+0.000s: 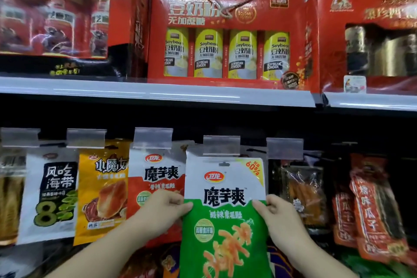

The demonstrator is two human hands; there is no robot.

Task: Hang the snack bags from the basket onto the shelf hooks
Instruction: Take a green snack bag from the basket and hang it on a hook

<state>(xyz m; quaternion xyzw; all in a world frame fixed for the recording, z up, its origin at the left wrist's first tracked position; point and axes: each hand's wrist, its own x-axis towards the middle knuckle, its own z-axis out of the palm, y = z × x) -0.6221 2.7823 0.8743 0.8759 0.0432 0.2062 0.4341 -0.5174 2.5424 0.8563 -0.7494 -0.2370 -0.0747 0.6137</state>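
I hold a white-and-green snack bag upright in front of the hook row. My left hand pinches its left edge and my right hand pinches its right edge, both about halfway up. The bag's hang hole sits just below a clear price-tag holder at the tip of a shelf hook. Whether the hole is on the hook cannot be told. The basket is out of view.
Snack bags hang along the row: a white-and-red bag, an orange bag, a white seaweed bag, dark bags and red seed bags. Above, the white shelf carries red gift boxes.
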